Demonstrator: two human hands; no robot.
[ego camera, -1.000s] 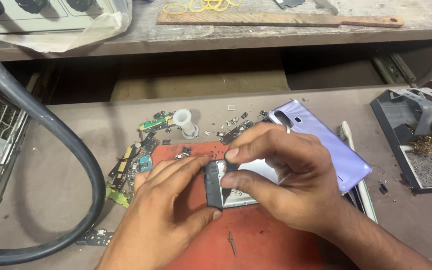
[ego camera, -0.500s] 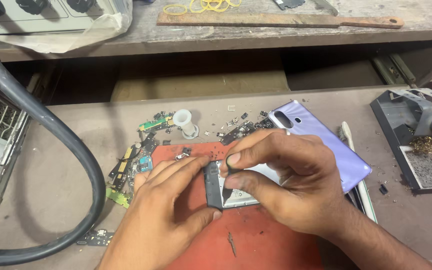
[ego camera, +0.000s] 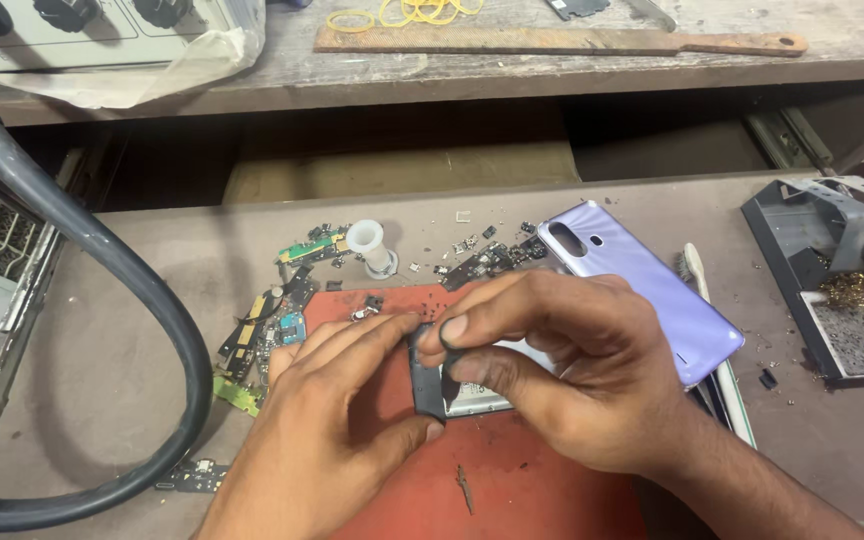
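A dark phone body with a silvery metal inside (ego camera: 472, 398) lies on a red work mat (ego camera: 512, 480). My left hand (ego camera: 332, 420) grips its left end between thumb and fingers. My right hand (ego camera: 562, 370) covers most of the phone, its thumb and forefinger pinching at the top left edge; anything between those fingertips is too small to make out. A purple phone back cover (ego camera: 642, 290) lies just beyond my right hand.
Several small circuit boards and flex parts (ego camera: 272, 330) and a white solder spool (ego camera: 370, 245) lie left of the mat. A thick black hose (ego camera: 102, 260) curves at the left. A grey soldering stand with brass wool (ego camera: 842, 290) sits right. A toothbrush (ego camera: 697, 275) lies beside the cover.
My right thumb and forefinger have shifted slightly along the phone's top left edge. The left hand and the phone have stayed where they were.
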